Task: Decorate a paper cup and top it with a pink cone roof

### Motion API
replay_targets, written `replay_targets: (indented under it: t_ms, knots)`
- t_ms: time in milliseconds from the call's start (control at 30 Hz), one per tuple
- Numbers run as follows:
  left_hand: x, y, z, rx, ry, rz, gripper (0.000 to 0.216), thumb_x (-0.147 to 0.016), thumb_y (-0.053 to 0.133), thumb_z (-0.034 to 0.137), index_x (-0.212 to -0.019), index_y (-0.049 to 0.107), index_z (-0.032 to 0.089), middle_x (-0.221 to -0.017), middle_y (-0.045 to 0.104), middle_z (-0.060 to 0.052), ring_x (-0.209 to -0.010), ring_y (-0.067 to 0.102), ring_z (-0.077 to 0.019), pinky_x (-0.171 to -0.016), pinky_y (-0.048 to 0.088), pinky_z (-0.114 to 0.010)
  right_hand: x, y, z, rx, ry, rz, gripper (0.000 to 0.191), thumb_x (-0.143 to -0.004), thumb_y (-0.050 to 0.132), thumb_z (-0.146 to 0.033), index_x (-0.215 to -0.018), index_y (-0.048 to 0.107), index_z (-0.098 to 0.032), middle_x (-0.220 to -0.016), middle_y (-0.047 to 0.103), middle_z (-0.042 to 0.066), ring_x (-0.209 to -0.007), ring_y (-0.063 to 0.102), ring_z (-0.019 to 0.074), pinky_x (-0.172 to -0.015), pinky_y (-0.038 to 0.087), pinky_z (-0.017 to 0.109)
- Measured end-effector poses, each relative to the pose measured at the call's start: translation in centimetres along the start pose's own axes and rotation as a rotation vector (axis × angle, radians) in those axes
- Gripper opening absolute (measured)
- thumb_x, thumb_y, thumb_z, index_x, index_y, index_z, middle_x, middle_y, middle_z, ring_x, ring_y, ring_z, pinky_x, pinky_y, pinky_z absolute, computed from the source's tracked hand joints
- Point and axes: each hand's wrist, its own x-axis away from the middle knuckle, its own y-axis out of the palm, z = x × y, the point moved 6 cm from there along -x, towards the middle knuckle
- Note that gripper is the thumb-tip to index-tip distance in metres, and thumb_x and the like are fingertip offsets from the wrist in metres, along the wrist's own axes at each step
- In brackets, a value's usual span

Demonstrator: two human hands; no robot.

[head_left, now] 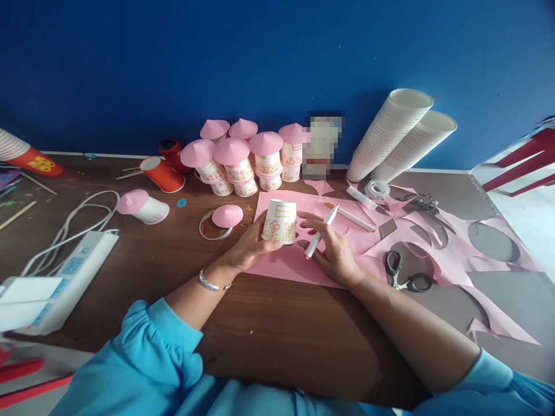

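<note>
My left hand point(251, 248) is closed around an upside-down white paper cup point(280, 222), which bears drawn flowers and a window-like outline. Between the fingers of my right hand point(336, 254) sits a white marker point(321, 230) with a reddish end, just right of the cup. Both hands are over a pink paper sheet point(277, 271). A second white marker point(355, 218) lies on that sheet, beyond my right hand. Left of the cup, a pink paper cone point(228, 216) rests on a white ring-shaped piece point(208, 234).
Several decorated cups with pink cone tops point(234, 153) stand by the blue wall. Tall stacks of white cups point(390, 136) lean at right. Black-handled scissors point(405, 277) lie among pink offcuts point(481, 300). A power strip point(82, 277) with white cables is at left.
</note>
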Motion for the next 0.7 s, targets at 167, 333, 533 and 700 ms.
replay_targets:
  t_ms: [167,333,533,700]
  knots:
    - [0.0,0.0,-0.1,-0.019,0.014,-0.015,0.065,-0.080,0.086,0.031,-0.139,0.061,0.021,-0.138,0.068,-0.016,-0.119,0.069,-0.0320,-0.102,0.055,-0.046,0.0,0.1,0.1,0.012,-0.015,0.001,0.037,-0.100,0.067,-0.024,-0.135,0.054,-0.025,-0.145,0.067,0.017,-0.123,0.073,0.0281,-0.096,0.067,0.048]
    - [-0.1,-0.1,0.1,-0.036,0.001,0.012,0.065,-0.078,0.087,0.032,-0.137,0.061,0.021,-0.131,0.072,-0.014,-0.115,0.071,-0.0313,-0.100,0.056,-0.046,0.1,0.0,-0.3,0.014,0.008,-0.017,0.036,-0.100,0.066,-0.022,-0.133,0.053,-0.026,-0.147,0.066,0.017,-0.123,0.072,0.0279,-0.093,0.067,0.048]
    - [-0.1,-0.2,0.3,-0.041,-0.008,0.060,0.065,-0.077,0.087,0.031,-0.136,0.063,0.020,-0.129,0.073,-0.014,-0.113,0.073,-0.0332,-0.099,0.057,-0.050,-1.3,-1.5,-0.8,-0.018,0.125,0.051,0.038,-0.100,0.065,-0.022,-0.135,0.053,-0.029,-0.158,0.056,0.015,-0.117,0.074,0.0281,-0.088,0.067,0.049]
    - [-0.2,-0.1,0.1,-0.002,-0.014,0.052,0.065,-0.077,0.087,0.028,-0.137,0.060,0.021,-0.130,0.073,-0.014,-0.113,0.074,-0.0323,-0.097,0.057,-0.048,-2.3,-1.7,-0.8,-0.100,0.225,0.044,0.047,-0.098,0.067,-0.025,-0.142,0.051,-0.031,-0.155,0.057,0.014,-0.107,0.076,0.0261,-0.082,0.068,0.047]
